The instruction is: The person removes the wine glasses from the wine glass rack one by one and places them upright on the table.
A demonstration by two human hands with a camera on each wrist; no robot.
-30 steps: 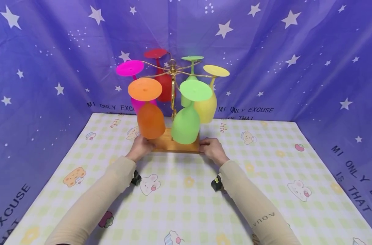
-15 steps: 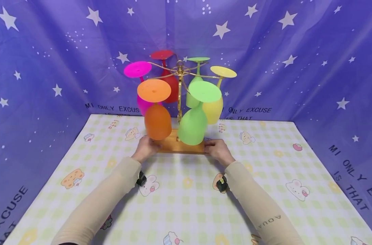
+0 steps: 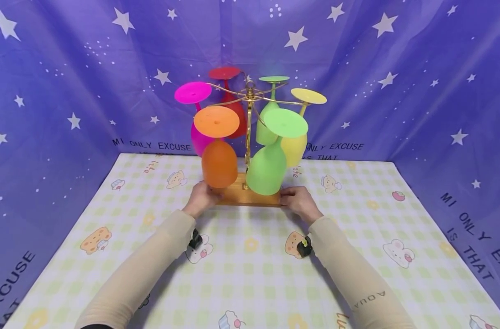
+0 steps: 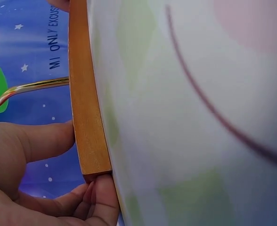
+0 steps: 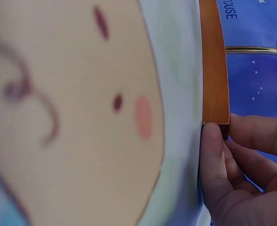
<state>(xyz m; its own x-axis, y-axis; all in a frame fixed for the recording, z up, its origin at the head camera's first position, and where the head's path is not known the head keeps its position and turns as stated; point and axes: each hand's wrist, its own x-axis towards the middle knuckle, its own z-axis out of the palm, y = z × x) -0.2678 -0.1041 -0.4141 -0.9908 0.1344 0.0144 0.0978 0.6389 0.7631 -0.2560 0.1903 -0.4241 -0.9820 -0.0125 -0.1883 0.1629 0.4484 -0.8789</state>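
Observation:
A gold metal glass rack point(image 3: 248, 123) rises from a wooden base point(image 3: 250, 196) near the back of the table. Upside down on its arms hang several coloured goblets, among them an orange one point(image 3: 219, 164), a light green one point(image 3: 267, 169), a magenta one point(image 3: 198, 135), a red one point(image 3: 235, 116) and a yellow one point(image 3: 295, 148). My left hand point(image 3: 202, 198) grips the base's left end, thumb on the top and fingers at the end face. At the opposite end my right hand point(image 3: 301, 202) pinches the base point(image 5: 215, 70) between thumb and curled fingers.
A checked tablecloth point(image 3: 250, 274) with cartoon prints covers the table. Purple star-patterned curtains point(image 3: 357, 68) stand close behind the rack and along both sides. Dark wrist devices point(image 3: 195, 240) sit under both sleeves.
Both hands have slid the rack with its hanging goblets to the right along the table. Their hold on the base looks the same.

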